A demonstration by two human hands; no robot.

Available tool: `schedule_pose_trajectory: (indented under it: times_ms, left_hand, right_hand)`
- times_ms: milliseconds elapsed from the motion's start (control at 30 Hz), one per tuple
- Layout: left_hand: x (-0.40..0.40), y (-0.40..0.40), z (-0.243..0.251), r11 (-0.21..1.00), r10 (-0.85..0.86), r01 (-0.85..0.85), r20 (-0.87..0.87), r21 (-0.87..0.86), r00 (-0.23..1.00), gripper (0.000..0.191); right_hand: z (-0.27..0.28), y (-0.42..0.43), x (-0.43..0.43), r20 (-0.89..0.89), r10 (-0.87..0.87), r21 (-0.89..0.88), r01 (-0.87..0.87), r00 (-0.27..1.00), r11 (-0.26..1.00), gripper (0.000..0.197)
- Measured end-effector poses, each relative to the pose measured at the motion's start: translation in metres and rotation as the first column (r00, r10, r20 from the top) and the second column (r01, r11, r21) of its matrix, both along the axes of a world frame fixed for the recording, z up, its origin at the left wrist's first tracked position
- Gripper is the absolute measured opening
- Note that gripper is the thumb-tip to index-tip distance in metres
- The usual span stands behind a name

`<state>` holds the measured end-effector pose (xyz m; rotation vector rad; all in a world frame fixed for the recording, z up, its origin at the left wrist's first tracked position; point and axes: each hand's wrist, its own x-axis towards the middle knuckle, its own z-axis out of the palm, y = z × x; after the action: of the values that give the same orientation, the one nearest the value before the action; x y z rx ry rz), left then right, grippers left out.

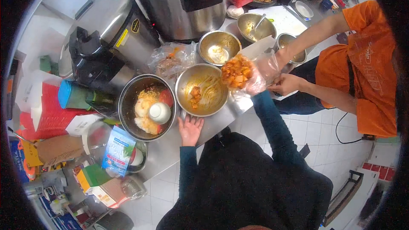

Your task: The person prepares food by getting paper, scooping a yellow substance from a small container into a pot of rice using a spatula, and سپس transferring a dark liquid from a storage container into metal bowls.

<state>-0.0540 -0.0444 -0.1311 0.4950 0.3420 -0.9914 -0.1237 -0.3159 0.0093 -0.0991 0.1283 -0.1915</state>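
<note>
My right hand (255, 81), in a clear plastic glove, is cupped around a heap of orange, sauce-coated food chunks (237, 71) above the right rim of a steel bowl (215, 102). A small clump of the same food (195, 96) lies in that bowl. My bare left hand (191, 129) is palm up with fingers spread, just below the bowl's near rim. To its left, a dark-lined pot (122, 115) holds rice, a white cup (159, 113) and something red. A co-worker's hand (270, 65) partly overlaps mine in view, beside a white paper piece (258, 47).
Two large rice cookers (110, 16) stand at the back left. More steel bowls (220, 46) sit behind, one with a fork (255, 27). A plastic bag of food (172, 59) lies between. A co-worker in orange (370, 57) stands at right; a blue-white packet (118, 151) is at left.
</note>
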Motion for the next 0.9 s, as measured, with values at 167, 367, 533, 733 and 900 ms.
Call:
schedule_pose_trajectory:
  times_ms: [167,367,533,733,900]
  left_hand:
    - [0.0,0.002,-0.004,1.0,0.008,-0.007,-0.035,0.006,0.999,0.062]
    - [-0.001,0.0,-0.003,0.999,0.012,-0.013,-0.045,-0.033,0.999,0.06]
    - [-0.001,0.007,-0.007,0.999,0.028,-0.03,-0.058,-0.041,0.998,0.058]
    - [-0.002,0.005,-0.007,0.999,0.017,-0.02,-0.063,-0.049,0.998,0.055]
    - [-0.002,0.011,-0.01,0.998,0.036,-0.039,-0.063,-0.05,0.997,0.055]
  right_hand:
    - [-0.001,-0.023,-0.01,-0.064,0.049,0.035,-0.046,0.997,0.998,0.042]
    - [-0.026,-0.071,-0.029,-0.299,-0.109,-0.256,0.031,0.948,0.966,0.041]
    - [-0.023,-0.079,-0.022,-0.375,-0.048,-0.27,-0.06,0.926,0.961,0.038]
    - [-0.078,-0.108,-0.024,-0.673,-0.101,-0.376,-0.222,0.732,0.9,0.031]
    - [-0.093,-0.074,-0.001,-0.842,-0.347,-0.528,-0.502,0.412,0.686,0.026]
